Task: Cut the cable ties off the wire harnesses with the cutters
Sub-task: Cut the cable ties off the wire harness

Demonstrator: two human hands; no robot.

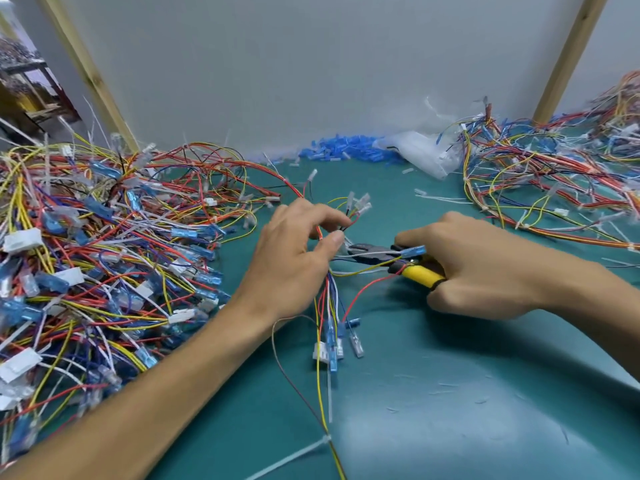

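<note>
Harness point(330, 282): one small bundle, mid-desk, long axis running near–far. Far end fans into clear connectors just past the fingers; near end trails to blue and white connectors on the desk point(450, 393).

Left hand point(298, 251): pinches the harness between thumb and fingers, lifting the middle of the bundle.

Cutters point(374, 254): black head, yellow handles, lying left–right, so square across the harness. Tip sits just beside the left thumb, at the bundle. A pale scrap shows at the tip; likely the tie under attack, but too small to confirm. Cannot tell how far the jaws stand apart.

Right hand point(485, 268): wrapped round the yellow handles, coming in from the right. Hands are close together, with only the cutter head between them.

Judgement: the cut point lies immediately right of the left thumb. The right hand is the working one, and the blades must take the tie without biting the wires.

Second tie point(325, 439): white, on the harness's trailing wires at the near edge, with its tail pointing near-left. Uncut, well apart from both hands.

Left pile point(104, 254): large tangle of harnesses, touching the left forearm.

Right pile point(554, 174): another tangle, far right.

Blue terminals point(346, 148): loose heap against the far wall.

Bag point(422, 150): clear plastic, slumped beside the terminals. Contents not readable.
</note>
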